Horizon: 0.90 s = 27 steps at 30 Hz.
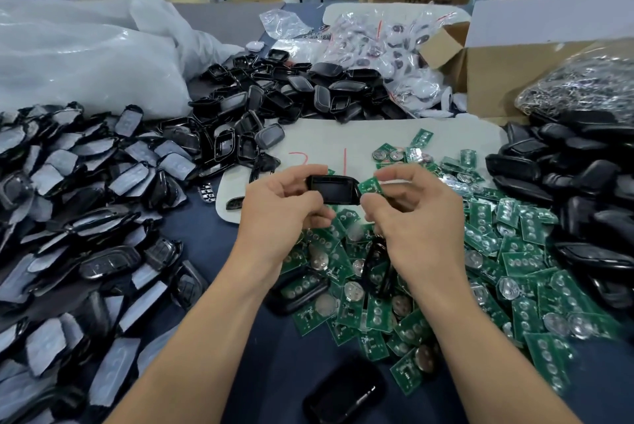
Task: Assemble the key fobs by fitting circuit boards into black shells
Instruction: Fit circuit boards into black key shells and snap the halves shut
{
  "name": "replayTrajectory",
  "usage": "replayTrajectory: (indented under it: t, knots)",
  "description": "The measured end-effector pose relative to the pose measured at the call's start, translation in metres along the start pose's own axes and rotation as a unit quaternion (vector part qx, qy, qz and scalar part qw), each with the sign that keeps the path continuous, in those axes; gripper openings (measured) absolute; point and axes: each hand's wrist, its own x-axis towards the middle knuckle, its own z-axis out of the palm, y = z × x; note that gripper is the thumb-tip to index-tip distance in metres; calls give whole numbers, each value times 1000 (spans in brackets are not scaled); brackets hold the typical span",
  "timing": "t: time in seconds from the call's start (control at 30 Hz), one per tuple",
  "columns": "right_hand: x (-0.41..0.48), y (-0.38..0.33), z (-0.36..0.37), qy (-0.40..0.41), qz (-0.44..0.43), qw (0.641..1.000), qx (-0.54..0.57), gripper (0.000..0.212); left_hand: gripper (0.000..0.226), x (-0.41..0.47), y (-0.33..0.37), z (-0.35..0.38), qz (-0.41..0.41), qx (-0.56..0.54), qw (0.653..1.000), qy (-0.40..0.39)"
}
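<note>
Work is sitting at the fitting step of a single fob, with most of the stock waiting. At nine o'clock from the hands, a heap of film-backed shell halves is lying loose, and at twelve o'clock empty black shells are piling up. In the middle, the left hand is gripping a black shell, cavity facing up, fingers and thumb curling round its left end. The right hand is pinching a green circuit board between thumb and forefinger. The board is touching the shell's right end but is not lying seated inside. At four o'clock, loose circuit boards are spreading over the dark table. At three o'clock a black pile is blurring out, and I cannot tell whether those are finished fobs. The right palm is half hiding a dark piece beneath it.
</note>
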Motion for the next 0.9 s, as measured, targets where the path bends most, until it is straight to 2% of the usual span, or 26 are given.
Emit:
replayTrajectory:
  t: [0.1,0.23,0.33,0.43,0.6,0.63,0.7,0.77,0.83,0.9]
  knots:
    - [3,3,-1,-12,19,999,30,31,41,-1,0,0,16,21,1000,-13]
    - [5,6,-1,-32,15,999,9,37,34,-1,-1,-2,20,17,1000,-3]
    - [6,6,-1,-43,5,999,-16,28,23,1,0,-3,25,13,1000,1]
    - [4,5,0,-88,-7,996,-15,20,13,1,-1,-1,32,25,999,4]
    - [-1,5,5,-140,28,988,61,18,22,3,-3,2,49,46,998,4]
    - [-2,4,5,-136,33,988,69,19,20,3,-2,2,54,51,997,-13]
    - [-2,3,6,-110,42,989,95,19,16,-1,1,3,63,68,991,-99]
    - [-2,2,6,-81,63,986,133,24,35,-6,0,4,84,128,970,-189]
    - [0,2,6,-58,71,986,138,25,42,-6,-1,7,87,150,965,-195]
    - [1,2,4,-29,62,988,139,26,41,-3,-3,8,45,97,984,-140]
